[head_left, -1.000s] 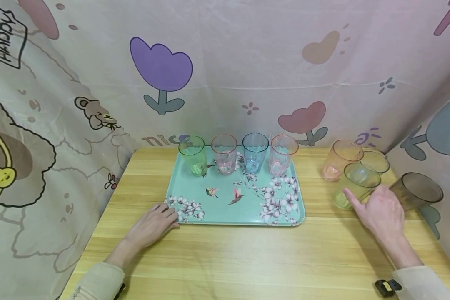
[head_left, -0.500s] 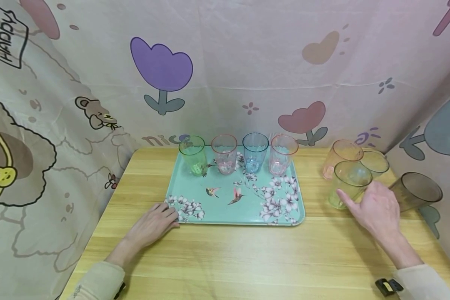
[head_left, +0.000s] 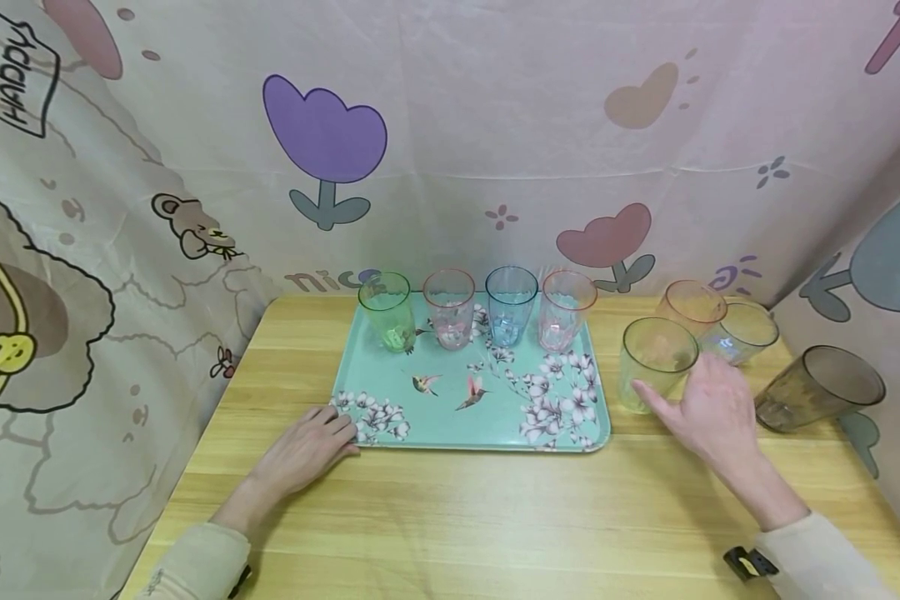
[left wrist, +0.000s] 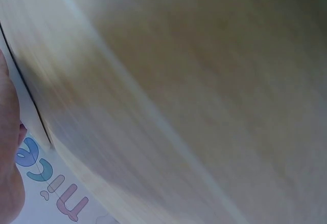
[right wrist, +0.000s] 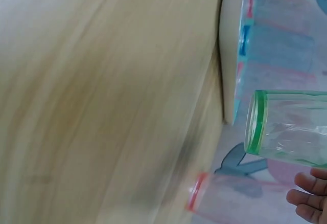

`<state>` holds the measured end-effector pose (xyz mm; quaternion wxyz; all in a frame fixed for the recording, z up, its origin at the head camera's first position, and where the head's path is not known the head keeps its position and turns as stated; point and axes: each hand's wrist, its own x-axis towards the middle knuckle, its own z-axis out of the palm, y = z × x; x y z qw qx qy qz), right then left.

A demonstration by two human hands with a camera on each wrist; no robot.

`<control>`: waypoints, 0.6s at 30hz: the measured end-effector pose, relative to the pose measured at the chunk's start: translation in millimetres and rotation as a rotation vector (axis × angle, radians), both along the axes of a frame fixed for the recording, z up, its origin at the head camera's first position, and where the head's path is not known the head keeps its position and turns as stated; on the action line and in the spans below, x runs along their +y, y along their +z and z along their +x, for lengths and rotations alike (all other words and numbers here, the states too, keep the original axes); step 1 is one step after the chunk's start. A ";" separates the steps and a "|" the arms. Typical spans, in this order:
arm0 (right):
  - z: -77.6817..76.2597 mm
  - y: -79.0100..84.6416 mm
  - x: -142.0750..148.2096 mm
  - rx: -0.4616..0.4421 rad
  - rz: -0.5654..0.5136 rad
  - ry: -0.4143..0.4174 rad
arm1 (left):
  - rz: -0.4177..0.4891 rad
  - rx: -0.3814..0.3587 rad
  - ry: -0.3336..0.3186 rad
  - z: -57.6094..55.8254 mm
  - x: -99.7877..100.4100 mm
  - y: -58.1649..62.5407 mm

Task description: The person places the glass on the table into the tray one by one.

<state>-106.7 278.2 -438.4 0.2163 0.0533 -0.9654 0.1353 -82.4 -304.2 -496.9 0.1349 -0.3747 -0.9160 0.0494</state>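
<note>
"One yellow-green glass (head_left: 656, 360) off to the right. Where exactly?"

"Held roughly upright in the right hand (head_left: 720, 408), just beside the right edge of the tray (head_left: 495, 425)."

"Gripped how?"

"Thumb across the near side, other fingers round toward the back and partly hidden in the head view. Judging by the right wrist view, lifted clear of the table (head_left: 457, 517)."

"Close by?"

"Right behind, an orange glass (head_left: 693, 302), partly covered by the held one. Next to that, a clear glass (head_left: 746, 333) with a yellowish rim. Farther right, a smoky brown glass (head_left: 821, 392)."

"And the left hand (head_left: 311, 446)?"

"Resting on the near left corner of the tray, fingers relaxed and slightly bent. Mostly cut off in the left wrist view."

"On the tray?"

"Along the back, left to right: a green glass (head_left: 390, 312), a red-rimmed glass (head_left: 450, 310), a blue glass (head_left: 511, 308), a pinkish glass (head_left: 565, 312). In front of those, printed birds and blossoms."

"Farther out?"

"Pale sleeves (head_left: 817, 550) on both arms. Behind everything, a hanging cloth (head_left: 457, 125) printed with flowers, including a big purple tulip (head_left: 325, 129)."
</note>
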 end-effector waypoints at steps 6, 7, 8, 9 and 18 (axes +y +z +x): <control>-1.6 3.3 -18.1 -0.008 0.027 0.055 | 0.007 0.004 -0.001 -0.1 -0.4 -1.3; -1.8 3.5 -21.0 -0.011 0.024 0.061 | 0.008 0.005 -0.002 -0.1 -0.4 -1.5; -2.2 3.4 -23.7 -0.011 0.021 0.070 | 0.009 0.007 -0.004 -0.1 -0.4 -1.8; -2.6 3.1 -26.6 -0.005 0.017 0.080 | 0.009 0.009 -0.005 -0.1 -0.5 -2.1; -6.9 -0.4 -52.5 0.068 0.019 0.171 | 0.011 0.024 -0.011 -1.1 -0.3 -2.4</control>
